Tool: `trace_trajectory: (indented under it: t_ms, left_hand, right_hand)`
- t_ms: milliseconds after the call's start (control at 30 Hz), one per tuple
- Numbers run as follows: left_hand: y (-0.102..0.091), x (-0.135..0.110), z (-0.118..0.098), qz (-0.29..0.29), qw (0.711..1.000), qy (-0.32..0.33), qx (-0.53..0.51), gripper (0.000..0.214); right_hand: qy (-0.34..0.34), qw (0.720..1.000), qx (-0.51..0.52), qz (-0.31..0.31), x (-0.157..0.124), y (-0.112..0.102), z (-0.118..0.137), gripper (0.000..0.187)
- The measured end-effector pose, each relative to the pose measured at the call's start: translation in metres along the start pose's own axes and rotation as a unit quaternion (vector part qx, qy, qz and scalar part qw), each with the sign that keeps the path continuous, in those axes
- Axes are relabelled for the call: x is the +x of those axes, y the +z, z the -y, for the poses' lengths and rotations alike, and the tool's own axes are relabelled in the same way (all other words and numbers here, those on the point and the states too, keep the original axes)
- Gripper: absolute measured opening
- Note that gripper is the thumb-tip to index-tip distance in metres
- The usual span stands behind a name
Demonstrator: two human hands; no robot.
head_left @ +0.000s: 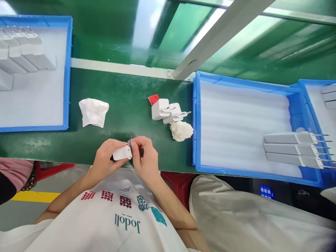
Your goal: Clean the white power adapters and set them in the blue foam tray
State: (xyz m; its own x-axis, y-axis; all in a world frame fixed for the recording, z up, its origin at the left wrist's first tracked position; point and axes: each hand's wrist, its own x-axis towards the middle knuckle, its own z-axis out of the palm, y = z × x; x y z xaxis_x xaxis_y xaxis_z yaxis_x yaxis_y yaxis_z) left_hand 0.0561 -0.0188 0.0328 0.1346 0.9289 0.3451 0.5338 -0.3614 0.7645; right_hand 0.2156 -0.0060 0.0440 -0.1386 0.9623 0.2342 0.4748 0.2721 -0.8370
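My left hand point(106, 157) is closed around a white plug charger point(121, 154), whose end with two small round pin spots faces right. My right hand point(146, 159) pinches a small grey piece point(129, 142) against the upper corner of that end; its kind is too small to make out. Both hands are over the front edge of the green table point(126, 105). Beyond them, two white plug chargers point(160, 109) lie side by side with their pins pointing right. A crumpled off-white lump point(181, 131) sits beside them, and a red square point(153, 99) lies behind.
A folded white cloth point(93, 112) lies on the left. Blue trays stand at both sides: the left tray point(68, 77) and the right tray point(195, 122) each hold several white chargers. A slanted metal post point(210, 42) rises at the back. A person's pink sleeve point(15, 171) shows at left.
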Motion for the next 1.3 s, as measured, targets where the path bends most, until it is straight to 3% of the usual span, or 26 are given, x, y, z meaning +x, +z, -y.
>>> trace_trajectory:
  t_ms: [233, 333, 467, 667, 733, 833, 967, 1033, 1167, 1300]
  left_hand:
    - [-0.001, -0.001, -0.001, 0.023, 1.0, -0.006, 0.008, 0.024]
    - [-0.001, -0.001, 0.001, 0.034, 0.999, -0.006, 0.016, 0.026]
    - [0.001, -0.001, 0.0, 0.028, 0.999, -0.004, 0.037, 0.027]
    - [-0.01, -0.005, -0.002, -0.05, 0.994, -0.076, 0.055, 0.025]
    - [-0.021, -0.005, 0.004, -0.079, 0.99, -0.088, 0.08, 0.026]
    - [-0.039, -0.001, 0.021, -0.12, 0.979, -0.107, 0.126, 0.032]
    - [-0.056, 0.008, 0.04, -0.135, 0.969, -0.142, 0.153, 0.042]
    - [-0.059, 0.008, 0.04, -0.151, 0.968, -0.113, 0.168, 0.055]
    - [-0.055, -0.001, 0.016, -0.223, 0.957, 0.04, 0.181, 0.068]
    - [-0.041, 0.0, -0.017, -0.137, 0.982, 0.108, 0.073, 0.053]
  right_hand:
    - [0.038, 0.998, 0.011, -0.057, -0.021, -0.002, -0.008, 0.006]
    - [0.063, 0.994, 0.019, -0.091, -0.012, -0.008, -0.015, 0.012]
    - [0.049, 0.992, -0.041, -0.106, 0.004, -0.013, -0.026, 0.014]
    - [-0.037, 0.994, -0.103, -0.009, 0.024, -0.017, -0.022, 0.023]
    - [-0.065, 0.985, -0.154, -0.047, 0.037, -0.026, -0.019, 0.024]
    - [-0.071, 0.95, -0.281, -0.118, 0.061, -0.046, -0.02, 0.027]
    - [-0.061, 0.918, -0.388, -0.06, 0.088, -0.062, -0.031, 0.023]
    - [-0.061, 0.913, -0.403, -0.027, 0.093, -0.063, -0.034, 0.016]
    - [-0.085, 0.928, -0.364, 0.016, 0.083, -0.064, -0.029, 0.013]
    - [-0.151, 0.961, -0.22, 0.078, 0.061, -0.075, -0.01, 0.015]
